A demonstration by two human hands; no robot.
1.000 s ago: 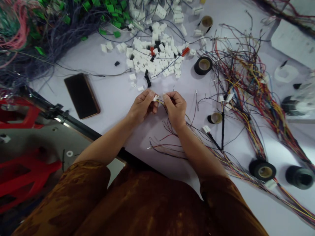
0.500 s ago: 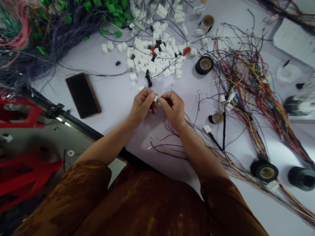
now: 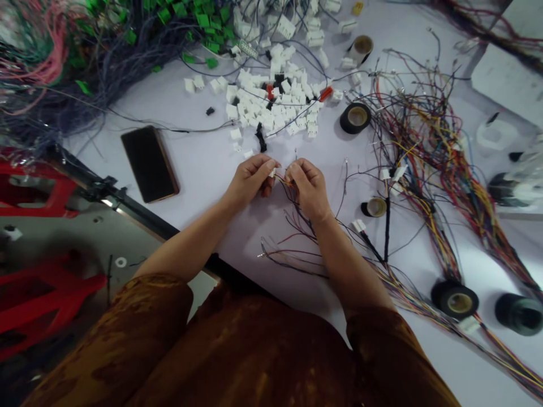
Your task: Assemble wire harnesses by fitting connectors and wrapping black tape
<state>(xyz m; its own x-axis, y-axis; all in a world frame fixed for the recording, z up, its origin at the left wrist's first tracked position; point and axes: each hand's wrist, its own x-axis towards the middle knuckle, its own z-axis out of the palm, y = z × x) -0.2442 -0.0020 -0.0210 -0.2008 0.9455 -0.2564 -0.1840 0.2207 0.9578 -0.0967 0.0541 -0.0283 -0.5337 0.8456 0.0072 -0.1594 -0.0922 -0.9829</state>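
Left hand [image 3: 250, 181] pinches a small white plastic plug [image 3: 272, 172] between thumb and fingers over the table [image 3: 199, 181]; right hand [image 3: 309, 189] pinches thin coloured wires [image 3: 285, 181] at its open end. A slip or hard tug could bend a wire tip or drop the plug.

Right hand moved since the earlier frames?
No, not clearly. The right hand sits about the same against the phone; both shift right together in view, which points to the camera moving, not the hand.
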